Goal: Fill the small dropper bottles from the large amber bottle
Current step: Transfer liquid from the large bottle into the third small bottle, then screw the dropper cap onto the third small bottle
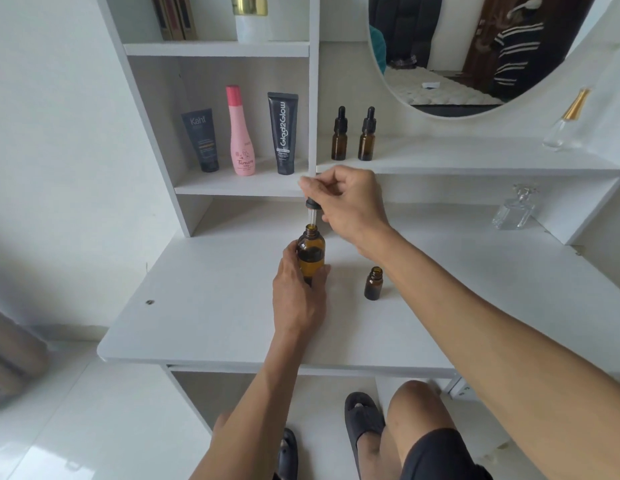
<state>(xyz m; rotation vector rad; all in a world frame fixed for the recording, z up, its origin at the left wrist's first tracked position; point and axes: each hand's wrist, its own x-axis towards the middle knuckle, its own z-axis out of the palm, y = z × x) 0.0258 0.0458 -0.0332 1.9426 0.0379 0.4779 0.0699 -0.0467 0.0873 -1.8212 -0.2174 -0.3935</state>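
The large amber bottle (311, 251) stands uncapped on the white desk (215, 306), and my left hand (299, 292) grips its lower body. My right hand (346, 202) pinches the bulb of a black-capped dropper (313, 210) just above it. The dropper's glass tip reaches into the large bottle's neck. A small amber dropper bottle (373, 283) stands open, without a cap, on the desk to the right. Two more small dropper bottles (339, 135) (367, 135) stand capped on the raised shelf behind.
In the left cubby stand a dark Kahf tube (200, 140), a pink bottle (241, 131) and a black Glad2Glow tube (283, 133). Clear glass perfume bottles (514, 209) (566, 121) sit at the right. A round mirror (475, 53) hangs above the shelf.
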